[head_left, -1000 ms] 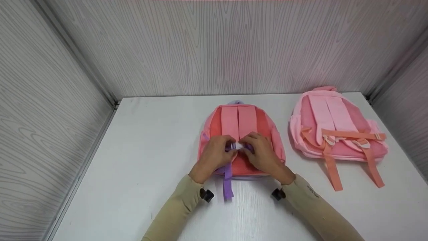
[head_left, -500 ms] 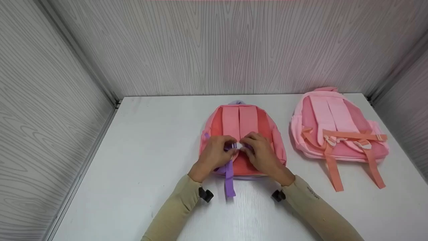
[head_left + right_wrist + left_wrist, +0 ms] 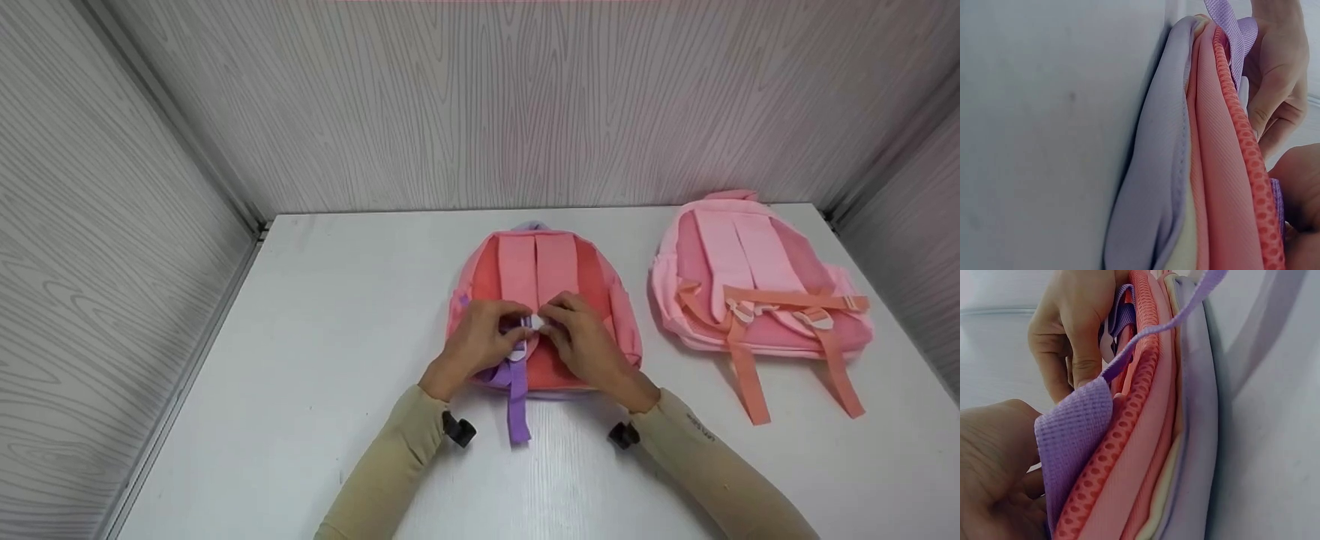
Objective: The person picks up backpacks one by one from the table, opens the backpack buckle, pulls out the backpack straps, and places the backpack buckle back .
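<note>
A coral-pink backpack (image 3: 559, 367) lies on the table with its shoulder-strap side up in the head view. Over its middle, my left hand (image 3: 476, 341) pinches one side of a small white buckle (image 3: 536, 322) on purple webbing. My right hand (image 3: 589, 341) pinches the buckle from the other side, fingertips almost meeting the left ones. Fingers cover most of the buckle, so whether its halves are joined is hidden. A loose purple strap (image 3: 517, 409) hangs past the bag's lower edge. In the left wrist view, purple webbing (image 3: 1075, 427) crosses in front of the left hand (image 3: 994, 461).
A lighter pink backpack (image 3: 750, 259) lies to the right, with orange straps (image 3: 746, 386) hanging down and one orange strap across it. The white table (image 3: 337, 322) is enclosed by wood-grain panels (image 3: 480, 105) at the back and sides.
Both hands stay at the buckle. My left hand has shifted slightly, exposing a white strap adjuster below its fingers. The loose purple strap end has swung a little right.
</note>
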Demonstrator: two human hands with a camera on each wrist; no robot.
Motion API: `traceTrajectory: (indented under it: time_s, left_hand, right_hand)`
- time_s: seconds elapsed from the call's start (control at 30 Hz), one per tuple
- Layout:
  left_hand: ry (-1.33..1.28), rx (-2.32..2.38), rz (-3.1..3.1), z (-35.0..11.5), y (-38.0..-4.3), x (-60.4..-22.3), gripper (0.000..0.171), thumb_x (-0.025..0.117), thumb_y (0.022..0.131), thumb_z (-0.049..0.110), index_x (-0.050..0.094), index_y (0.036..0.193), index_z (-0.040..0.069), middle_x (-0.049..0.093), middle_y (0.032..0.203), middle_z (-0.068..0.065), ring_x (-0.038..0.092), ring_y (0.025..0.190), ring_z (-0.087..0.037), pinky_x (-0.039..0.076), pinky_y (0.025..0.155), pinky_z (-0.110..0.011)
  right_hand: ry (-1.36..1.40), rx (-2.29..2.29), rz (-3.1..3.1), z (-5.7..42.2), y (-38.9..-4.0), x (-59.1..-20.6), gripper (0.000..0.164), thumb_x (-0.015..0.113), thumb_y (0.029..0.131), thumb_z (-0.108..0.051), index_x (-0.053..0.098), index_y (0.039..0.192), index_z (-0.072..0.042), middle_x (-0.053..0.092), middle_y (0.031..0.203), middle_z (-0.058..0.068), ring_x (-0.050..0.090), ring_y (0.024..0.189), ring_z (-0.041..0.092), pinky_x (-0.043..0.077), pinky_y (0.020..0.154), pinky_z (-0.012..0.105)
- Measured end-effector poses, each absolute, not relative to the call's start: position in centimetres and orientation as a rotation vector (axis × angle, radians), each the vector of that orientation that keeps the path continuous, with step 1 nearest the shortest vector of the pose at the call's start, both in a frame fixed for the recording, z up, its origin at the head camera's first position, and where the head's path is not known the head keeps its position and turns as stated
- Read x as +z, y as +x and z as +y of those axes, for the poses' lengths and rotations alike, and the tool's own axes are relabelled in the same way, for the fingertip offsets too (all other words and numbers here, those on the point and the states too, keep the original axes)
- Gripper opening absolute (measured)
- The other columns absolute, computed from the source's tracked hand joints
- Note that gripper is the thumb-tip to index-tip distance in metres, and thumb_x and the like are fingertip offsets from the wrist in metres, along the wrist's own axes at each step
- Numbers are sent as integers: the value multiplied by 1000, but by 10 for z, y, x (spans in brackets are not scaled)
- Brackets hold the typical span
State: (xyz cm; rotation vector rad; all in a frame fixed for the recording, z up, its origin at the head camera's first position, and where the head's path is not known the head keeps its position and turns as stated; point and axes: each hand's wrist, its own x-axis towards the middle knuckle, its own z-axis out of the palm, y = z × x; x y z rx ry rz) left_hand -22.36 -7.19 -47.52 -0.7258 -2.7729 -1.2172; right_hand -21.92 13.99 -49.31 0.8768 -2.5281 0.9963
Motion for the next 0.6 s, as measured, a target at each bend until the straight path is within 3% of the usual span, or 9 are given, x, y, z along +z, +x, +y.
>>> traceTrajectory:
  time_s: [0.6]
  left_hand:
    - [-864, -1317, -2642, -80, -233, -488, 19, 82, 96, 19, 82, 112, 9, 80, 106, -2, 68, 89, -9, 59, 83, -29]
  right_hand:
    - [863, 1015, -2540, 140, -220, -494, 18, 71, 101, 0, 78, 117, 2, 66, 111, 14, 67, 102, 26, 60, 91, 41]
